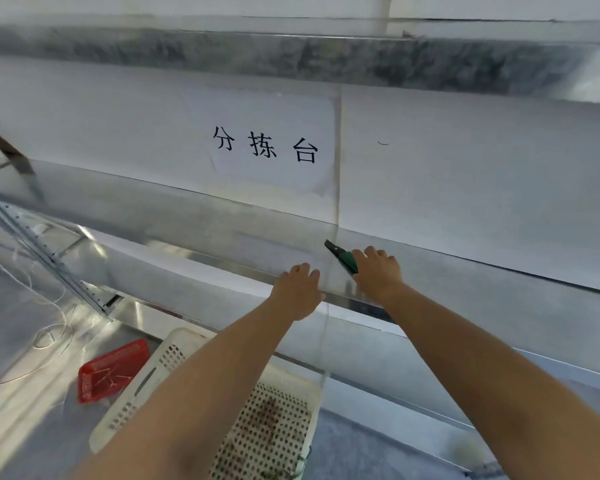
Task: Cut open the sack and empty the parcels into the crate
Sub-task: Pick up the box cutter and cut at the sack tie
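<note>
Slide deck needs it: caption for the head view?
Right hand holds a green cutter at the steel bench, left hand on its ledge, white crate below.

Green knife (346, 258), cream perforated crate (174, 362), red basket (111, 370)

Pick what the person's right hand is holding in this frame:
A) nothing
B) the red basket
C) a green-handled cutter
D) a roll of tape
C: the right hand grips a green-handled cutter, whose dark blade points up and to the left above the metal ledge.
</note>
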The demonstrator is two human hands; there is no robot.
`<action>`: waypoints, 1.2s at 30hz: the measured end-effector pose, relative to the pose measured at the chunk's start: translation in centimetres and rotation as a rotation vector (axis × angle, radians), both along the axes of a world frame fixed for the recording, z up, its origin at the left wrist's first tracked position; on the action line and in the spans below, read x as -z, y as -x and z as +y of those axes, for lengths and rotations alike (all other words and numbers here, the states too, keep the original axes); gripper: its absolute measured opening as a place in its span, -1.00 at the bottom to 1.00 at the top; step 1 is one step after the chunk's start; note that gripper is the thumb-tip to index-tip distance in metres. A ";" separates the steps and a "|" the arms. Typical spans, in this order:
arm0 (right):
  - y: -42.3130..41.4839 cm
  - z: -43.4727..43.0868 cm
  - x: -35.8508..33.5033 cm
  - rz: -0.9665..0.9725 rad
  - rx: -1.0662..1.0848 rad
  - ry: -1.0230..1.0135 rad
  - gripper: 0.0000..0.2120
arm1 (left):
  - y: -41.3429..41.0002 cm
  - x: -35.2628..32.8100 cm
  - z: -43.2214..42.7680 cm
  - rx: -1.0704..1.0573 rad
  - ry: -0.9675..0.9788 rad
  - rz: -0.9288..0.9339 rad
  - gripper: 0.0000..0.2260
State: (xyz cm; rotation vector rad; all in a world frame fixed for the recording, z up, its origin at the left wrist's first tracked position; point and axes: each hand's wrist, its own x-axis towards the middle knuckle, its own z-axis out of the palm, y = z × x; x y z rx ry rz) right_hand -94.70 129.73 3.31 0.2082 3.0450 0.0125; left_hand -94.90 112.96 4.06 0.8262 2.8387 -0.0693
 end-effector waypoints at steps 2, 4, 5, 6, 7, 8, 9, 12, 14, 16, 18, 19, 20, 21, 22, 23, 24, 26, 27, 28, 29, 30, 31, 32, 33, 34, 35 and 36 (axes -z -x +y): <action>1.0 0.4 1.1 -0.004 -0.009 -0.010 -0.56 | 1.0 0.6 0.5 -0.005 0.009 -0.002 -0.57; 1.6 0.7 1.9 -0.015 0.006 0.008 -0.57 | 1.6 1.2 0.8 -0.013 -0.002 -0.012 -0.58; 1.8 0.8 2.2 -0.021 0.015 0.016 -0.57 | 1.7 1.5 0.9 -0.019 -0.009 -0.019 -0.59; 1.9 0.9 2.4 -0.025 0.018 0.017 -0.58 | 1.7 1.7 0.9 -0.021 -0.011 -0.024 -0.60; 2.1 0.9 2.5 -0.022 0.013 0.010 -0.58 | 1.8 1.9 0.9 -0.017 -0.006 -0.022 -0.60; 2.1 0.9 2.5 -0.015 0.005 0.000 -0.58 | 1.8 2.0 0.9 -0.013 0.000 -0.017 -0.60; 2.1 0.9 2.3 -0.008 -0.002 -0.002 -0.58 | 1.9 2.0 0.9 -0.013 0.000 -0.011 -0.60; 1.8 0.8 1.9 0.004 -0.017 0.017 -0.54 | 2.1 1.6 0.8 -0.021 -0.005 0.019 -0.58; 1.5 0.5 1.5 0.016 -0.022 0.053 -0.54 | 1.9 1.2 0.5 -0.026 -0.012 0.030 -0.57; 0.8 -0.2 0.9 0.047 -0.022 0.118 -0.60 | 1.5 0.8 0.1 -0.033 -0.024 0.050 -0.56; -0.1 -1.3 0.2 0.070 -0.023 0.175 -0.65 | 0.8 0.5 -0.6 -0.040 -0.037 0.072 -0.55; -0.5 -1.8 -0.1 0.081 -0.023 0.192 -0.67 | 0.4 0.3 -1.1 -0.040 -0.042 0.071 -0.56; -1.0 -2.4 -0.3 0.097 -0.019 0.199 -0.69 | -0.1 0.2 -1.6 -0.036 -0.044 0.066 -0.56; -1.5 -2.9 -0.5 0.111 -0.008 0.200 -0.71 | -0.5 0.1 -2.2 -0.030 -0.044 0.057 -0.57; -2.1 -3.5 -0.6 0.121 0.009 0.208 -0.73 | -1.1 0.0 -2.9 -0.023 -0.042 0.044 -0.56; -2.8 -4.2 -0.8 0.128 0.031 0.225 -0.74 | -1.7 -0.3 -3.7 -0.019 -0.039 0.032 -0.55; -3.6 -4.9 -0.9 0.134 0.058 0.253 -0.76 | -2.3 -0.5 -4.5 -0.014 -0.033 0.026 -0.53; -5.4 -6.3 -1.1 0.157 0.099 0.310 -0.76 | -3.5 -0.9 -6.5 -0.001 -0.005 0.027 -0.52; -6.5 -7.0 -1.1 0.172 0.107 0.327 -0.76 | -4.3 -1.1 -7.6 0.010 0.010 0.028 -0.52; -7.6 -7.8 -1.2 0.183 0.108 0.338 -0.75 | -5.0 -1.2 -8.7 0.023 0.019 0.028 -0.52; -8.8 -8.5 -1.3 0.188 0.106 0.343 -0.74 | -5.9 -1.3 -9.8 0.037 0.024 0.026 -0.52; -10.0 -9.4 -1.3 0.187 0.109 0.343 -0.73 | -6.8 -1.2 -11.0 0.053 0.025 0.022 -0.53; -11.2 -10.2 -1.2 0.183 0.120 0.344 -0.71 | -7.8 -1.2 -12.2 0.067 0.025 0.015 -0.53; -12.4 -11.1 -1.3 0.175 0.137 0.354 -0.69 | -8.8 -1.1 -13.3 0.080 0.027 0.006 -0.54; -13.7 -12.1 -1.4 0.163 0.161 0.377 -0.66 | -9.7 -1.0 -14.4 0.091 0.032 -0.003 -0.53; -14.9 -13.1 -1.6 0.150 0.186 0.403 -0.62 | -10.6 -1.0 -15.3 0.101 0.039 -0.009 -0.53; -16.2 -14.0 -1.8 0.135 0.202 0.424 -0.57 | -11.4 -1.1 -16.2 0.107 0.043 -0.011 -0.53; -17.5 -15.0 -1.9 0.115 0.205 0.436 -0.53 | -12.2 -1.2 -17.1 0.107 0.038 -0.012 -0.53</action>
